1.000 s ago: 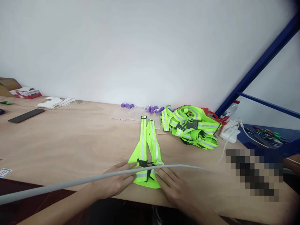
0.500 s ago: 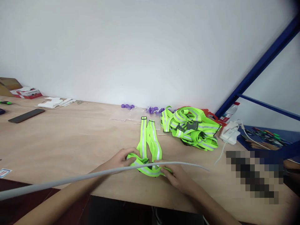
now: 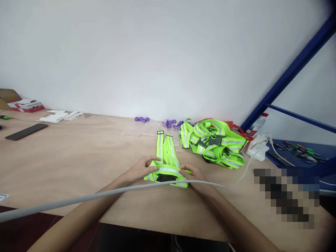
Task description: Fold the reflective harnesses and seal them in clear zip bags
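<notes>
Plain white wall behind; plywood worktop (image 3: 78, 164) runs full width, blue rack upright at 2 o'clock.

Hi-vis strap vest (image 3: 167, 164) lies flat near front edge of worktop, dead centre. Two long straps run away toward 12 o'clock; near end is doubled over into a thick band w/ black buckle showing underneath.

Left hand (image 3: 141, 169) at 9 o'clock of the folded band, grip pinched on its left end, thumb on top. Right hand (image 3: 195, 175) at 3 o'clock, grip closed on the right end, fingers curled over the edge. Both hands low, pressing cloth to the wood.

Grey cable (image 3: 105, 194) crosses in front of both forearms, close to camera.

Pile of same vests (image 3: 214, 141) at 1 o'clock, near but apart. Purple rings (image 3: 141, 119) by wall at 12. White power strip (image 3: 256, 147) beyond pile. Dark phone (image 3: 25, 131) far off at 10.

Judgement: folding step under way, first fold-over of bottom end made. Next move prob. needs another roll toward 12 o'clock, keeping both ends level so straps don't skew.
</notes>
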Tool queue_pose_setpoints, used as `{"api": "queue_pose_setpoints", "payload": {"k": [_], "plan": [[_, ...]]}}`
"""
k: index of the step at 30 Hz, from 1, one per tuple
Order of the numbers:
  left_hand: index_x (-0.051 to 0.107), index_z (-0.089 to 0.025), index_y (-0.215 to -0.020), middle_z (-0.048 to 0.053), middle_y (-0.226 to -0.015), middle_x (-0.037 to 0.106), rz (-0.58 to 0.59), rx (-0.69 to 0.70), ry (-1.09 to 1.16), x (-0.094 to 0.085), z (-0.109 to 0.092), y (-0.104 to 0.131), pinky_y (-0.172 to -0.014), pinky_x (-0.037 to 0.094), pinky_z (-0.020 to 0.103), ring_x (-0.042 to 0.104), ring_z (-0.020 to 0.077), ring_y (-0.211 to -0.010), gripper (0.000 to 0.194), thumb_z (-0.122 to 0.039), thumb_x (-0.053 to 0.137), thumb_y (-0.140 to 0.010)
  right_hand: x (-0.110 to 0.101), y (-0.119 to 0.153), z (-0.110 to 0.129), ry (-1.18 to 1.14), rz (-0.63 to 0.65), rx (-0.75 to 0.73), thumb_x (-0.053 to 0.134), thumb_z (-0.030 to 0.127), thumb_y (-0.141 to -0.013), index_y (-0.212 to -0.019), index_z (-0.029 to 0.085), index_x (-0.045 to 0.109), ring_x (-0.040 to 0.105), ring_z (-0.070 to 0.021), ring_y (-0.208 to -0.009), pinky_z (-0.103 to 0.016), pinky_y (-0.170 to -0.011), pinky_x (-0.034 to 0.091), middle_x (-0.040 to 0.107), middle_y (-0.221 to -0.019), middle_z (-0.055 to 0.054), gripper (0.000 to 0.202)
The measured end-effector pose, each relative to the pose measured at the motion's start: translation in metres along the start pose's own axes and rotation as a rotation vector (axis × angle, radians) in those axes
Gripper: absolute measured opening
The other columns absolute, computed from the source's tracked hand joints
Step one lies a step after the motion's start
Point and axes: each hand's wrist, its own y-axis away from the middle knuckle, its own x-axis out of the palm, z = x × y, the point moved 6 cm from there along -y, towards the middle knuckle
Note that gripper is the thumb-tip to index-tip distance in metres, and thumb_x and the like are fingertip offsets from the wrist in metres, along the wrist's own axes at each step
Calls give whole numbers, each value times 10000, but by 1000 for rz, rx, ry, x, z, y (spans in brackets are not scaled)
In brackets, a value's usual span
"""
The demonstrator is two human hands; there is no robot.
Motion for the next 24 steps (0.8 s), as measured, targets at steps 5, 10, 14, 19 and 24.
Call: {"api": "queue_pose_setpoints", "payload": {"k": [5,10,14,19,24], "plan": [[680,-168,-1042,43,-1003,705,55,15,-39,6,-8,17,-757,500,290,640,212,-885,384,-461,749,-804,4,24,16,193,-38,-105,563,421,-938,-894,205,687,685,-249,-964,-341,-840,521,739,-1033,-58,253],[658,-195,-1022,70,-1138,699,200,380,-323,27,-29,52,-921,495,319,654,224,-1040,192,-356,661,-918,25,68,28,440,80,-366,576,207,-923,-924,223,675,677,-230,-1138,-350,-952,527,716,-1246,-85,100],[628,-203,-944,92,-1245,674,247,447,-519,38,-32,69,-925,511,333,648,265,-1085,316,-464,765,-831,35,82,32,587,82,-488,667,210,-878,-909,222,641,642,-231,-1198,-356,-1002,522,667,-1332,-109,42],[542,-207,-1275,108,-1311,646,189,507,-659,49,-36,76,-1060,454,393,595,274,-1202,413,-384,667,-923,40,82,33,621,17,-518,681,235,-864,-1121,192,616,653,-224,-1155,-333,-962,561,674,-1272,-136,269],[492,-193,-1368,98,-1359,633,128,645,-823,61,-29,90,-1192,315,399,546,233,-1293,412,-174,539,-959,48,100,34,751,-54,-708,442,48,-891,-1423,158,490,616,-218,-1200,-337,-987,545,655,-1273,-144,545]]}}
